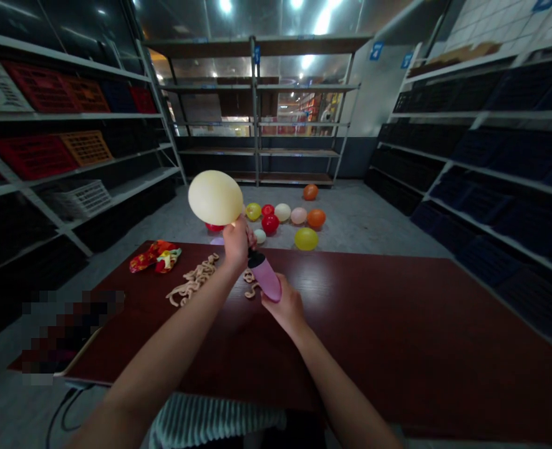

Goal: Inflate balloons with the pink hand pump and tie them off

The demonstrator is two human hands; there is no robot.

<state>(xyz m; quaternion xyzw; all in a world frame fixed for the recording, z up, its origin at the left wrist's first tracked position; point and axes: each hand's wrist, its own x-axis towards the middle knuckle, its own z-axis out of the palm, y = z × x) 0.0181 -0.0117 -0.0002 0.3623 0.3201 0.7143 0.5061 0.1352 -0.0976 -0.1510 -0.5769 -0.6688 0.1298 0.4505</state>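
A pale yellow inflated balloon (215,197) is held up at its neck by my left hand (237,240), whose fingers are closed. Just below that hand is the black tip of a pink hand pump (266,278). My right hand (285,304) is wrapped round the pump's lower end. The balloon's neck and the pump's nozzle are mostly hidden behind my left fingers. On the dark red table (373,312), a pile of beige twisted strands (195,280) lies left of the pump, and a few more strands (251,290) lie beside it.
A crumpled red, orange and yellow packet (155,256) rests at the table's far left. Beyond the table, several balloons, among them a yellow-green one (306,239) and an orange one (315,218), lie on the floor. Shelves with crates (37,156) stand left; more shelving stands behind and right.
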